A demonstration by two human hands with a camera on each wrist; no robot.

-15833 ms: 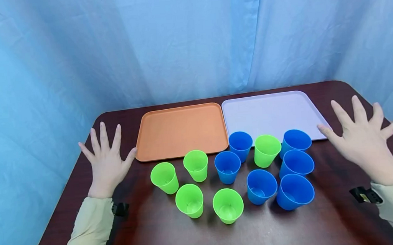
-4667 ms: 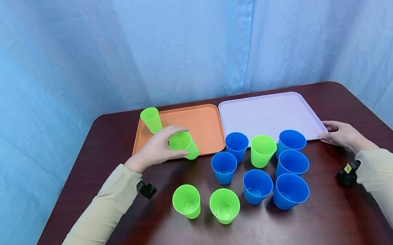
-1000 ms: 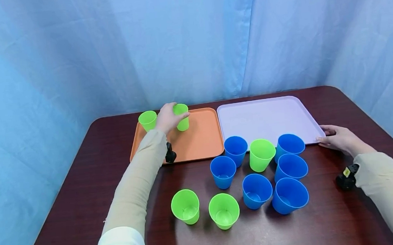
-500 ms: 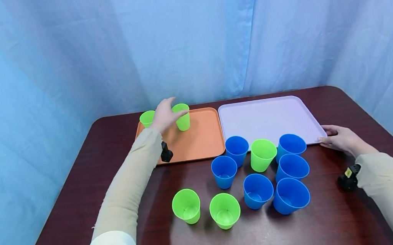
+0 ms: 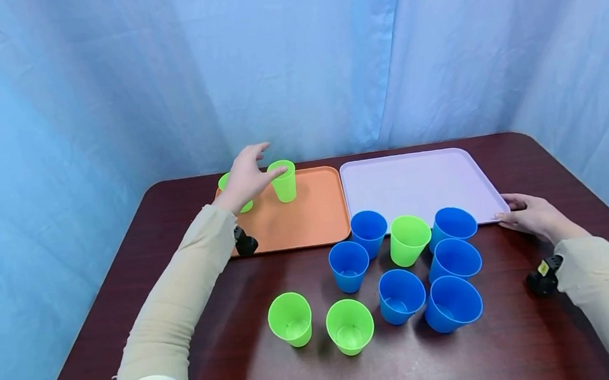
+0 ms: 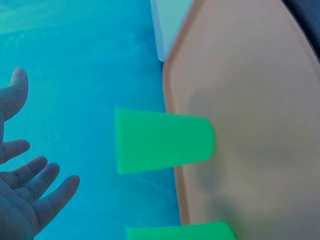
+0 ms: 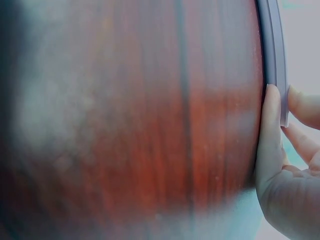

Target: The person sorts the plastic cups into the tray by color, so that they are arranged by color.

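1. head view: our left hand hovers with fingers spread and slack, gripping nothing, above the far end of the flat orange plastic tray. the upright lime-green plastic cup stands on that tray just past our fingertips, apart from them as far as we can tell. a second green cup sits mostly hidden behind our palm. to do this well, we judge we should lift the hand straight up and clear, so no finger clips either rim.

2. head view, other side: our right hand lies at the near right corner of the flat lavender plastic tray, fingers pinching its edge. we judge a light, steady hold is enough.

3. left wrist view: our fingers are loose and parted, well apart from the green cup, which stands on the orange tray at its rim. we should mind that edge.

4. right wrist view: our thumb presses the lavender tray's rim, fingers curled round it from the other side, over the dark red-brown wooden table.
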